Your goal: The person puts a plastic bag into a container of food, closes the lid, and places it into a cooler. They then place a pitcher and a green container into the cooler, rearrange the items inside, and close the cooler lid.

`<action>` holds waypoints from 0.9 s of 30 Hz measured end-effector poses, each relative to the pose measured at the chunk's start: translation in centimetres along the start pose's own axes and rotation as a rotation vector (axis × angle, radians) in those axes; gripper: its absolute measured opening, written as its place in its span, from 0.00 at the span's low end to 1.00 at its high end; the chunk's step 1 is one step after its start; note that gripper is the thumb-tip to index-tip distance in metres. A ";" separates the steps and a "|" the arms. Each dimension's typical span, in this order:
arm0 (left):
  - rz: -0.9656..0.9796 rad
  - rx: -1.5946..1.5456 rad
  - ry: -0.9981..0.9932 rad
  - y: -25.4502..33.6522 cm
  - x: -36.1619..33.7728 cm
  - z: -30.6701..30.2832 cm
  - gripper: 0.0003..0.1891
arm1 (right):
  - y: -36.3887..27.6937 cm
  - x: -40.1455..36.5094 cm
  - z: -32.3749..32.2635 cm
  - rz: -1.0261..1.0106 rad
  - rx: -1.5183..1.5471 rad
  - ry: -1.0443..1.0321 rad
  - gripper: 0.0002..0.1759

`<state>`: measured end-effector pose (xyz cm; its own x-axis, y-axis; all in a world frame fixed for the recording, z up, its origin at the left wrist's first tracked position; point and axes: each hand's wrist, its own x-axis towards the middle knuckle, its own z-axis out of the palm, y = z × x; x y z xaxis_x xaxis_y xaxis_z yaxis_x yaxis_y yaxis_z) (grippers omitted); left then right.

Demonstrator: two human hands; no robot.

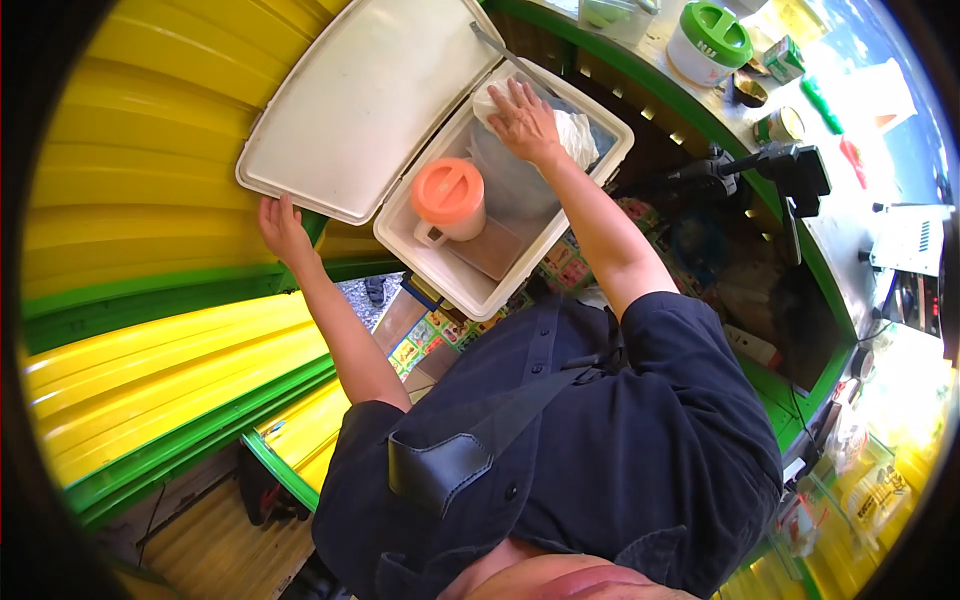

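- Right hand (524, 125): upper centre of the frame; laid palm-down, fingers spread, on a white plastic bag (577, 138); no grip visible.
- Left hand (284, 232): left of centre; fingertips at the lower-left corner of the raised lid (345, 110); part of them hidden by the edge, so whether they clasp it or merely rest there cannot be told.
- White plastic bag: crumpled; in the upper-right end of the box, directly beneath the right hand, the nearer of the two; left hand well apart, down and to the left, beyond the pitcher.
- White box (428, 272): upper centre; uncovered; long axis slanting from lower left to upper right, the right forearm crossing its right-hand wall.
- Lid: one, pale, flat; swung back towards the upper left from the box's left long side; its long axis roughly parallel with the box's.
- Pitcher (450, 198): one, with orange cover and pale handle; upright in the lower-left half of the box, between the two hands, touched by neither.
- Flat brownish piece (500, 247): low in the box, beside the pitcher.
- Worktop (838, 245): curving down the right of the frame; bears a white tub with green cover (708, 45), among other goods.
- Corrugated yellow wall (150, 150): left of the frame, behind the lid.
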<state>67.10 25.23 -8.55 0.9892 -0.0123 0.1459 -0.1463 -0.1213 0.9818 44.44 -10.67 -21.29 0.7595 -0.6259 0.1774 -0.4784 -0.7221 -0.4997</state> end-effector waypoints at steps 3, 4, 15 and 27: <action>-0.014 0.014 -0.006 0.0 -0.2 -0.9 0.32 | 0.0 0.2 0.8 0.043 0.017 0.034 0.34; -0.021 0.016 -0.009 -0.1 -0.2 -1.2 0.32 | 0.0 0.1 1.3 0.044 0.022 0.026 0.34; 0.042 0.017 -0.004 1.5 1.8 -0.5 0.36 | 0.0 0.3 2.4 0.111 -0.027 0.129 0.33; 0.263 -0.023 -0.076 3.9 5.0 1.7 0.34 | -0.8 -0.1 2.1 0.246 -0.042 0.145 0.36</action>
<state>71.53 22.99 -4.20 0.9145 -0.1154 0.3878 -0.3979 -0.0818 0.9138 45.68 -9.42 -22.68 0.5491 -0.8170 0.1760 -0.6603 -0.5532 -0.5079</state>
